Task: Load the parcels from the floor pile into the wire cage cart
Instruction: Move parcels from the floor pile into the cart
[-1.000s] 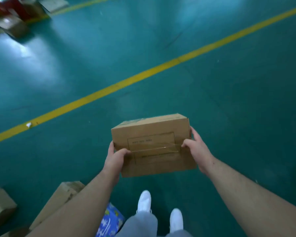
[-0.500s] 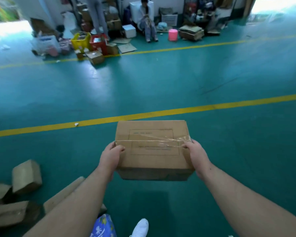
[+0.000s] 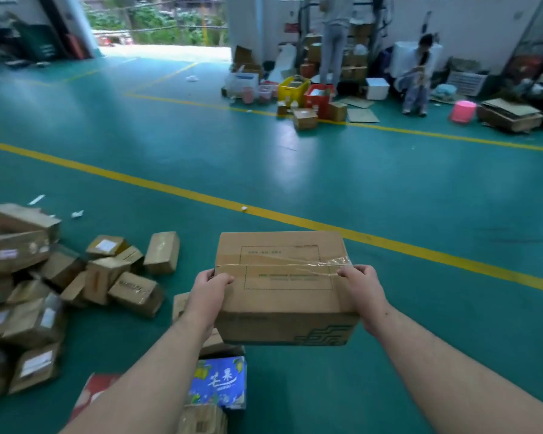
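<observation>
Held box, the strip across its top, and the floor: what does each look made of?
Held box: brown cardboard, matte, probably corrugated; printed dashed lines on top and a green pattern on the near side.
Strip: clear plastic tape, glossy, crinkled at its right end by the right hand.
Floor: hard teal coating, perhaps paint or epoxy over concrete; it reflects light softly.

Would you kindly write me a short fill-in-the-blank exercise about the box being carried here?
1. Clear ____ runs across the cardboard box gripped by the left hand and right hand.
2. The floor line beyond it is ____.
3. The parcel pile lies on the person's ____ side.
Missing words: tape; yellow; left.
</observation>
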{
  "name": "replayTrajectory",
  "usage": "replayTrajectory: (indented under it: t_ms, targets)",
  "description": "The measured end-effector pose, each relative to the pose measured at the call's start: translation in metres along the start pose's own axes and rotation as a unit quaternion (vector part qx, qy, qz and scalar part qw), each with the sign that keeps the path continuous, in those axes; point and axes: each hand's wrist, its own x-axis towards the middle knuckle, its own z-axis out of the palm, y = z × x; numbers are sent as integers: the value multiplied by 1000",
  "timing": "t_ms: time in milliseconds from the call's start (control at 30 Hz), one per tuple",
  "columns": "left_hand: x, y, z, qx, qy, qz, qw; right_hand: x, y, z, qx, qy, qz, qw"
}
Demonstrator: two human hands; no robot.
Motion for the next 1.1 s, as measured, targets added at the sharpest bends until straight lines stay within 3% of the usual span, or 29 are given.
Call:
replayTrajectory:
  t_ms: [267,667,900,1100]
  targets:
    - [-17,-52,-202,-72,115,-18,991,-74,0,178,-101,-104,-27,989]
    - [-61,-168,-508,-175,281,-69,941,-239,32,481,-187,-273,-69,941]
    - [-85,-225,-610,-236,358,-100,898,-320,35,596,-277,-357,-94,887]
    - [-101,-279,-663,-318,423,-147,836,-367,49,698,-327,-433,-147,827]
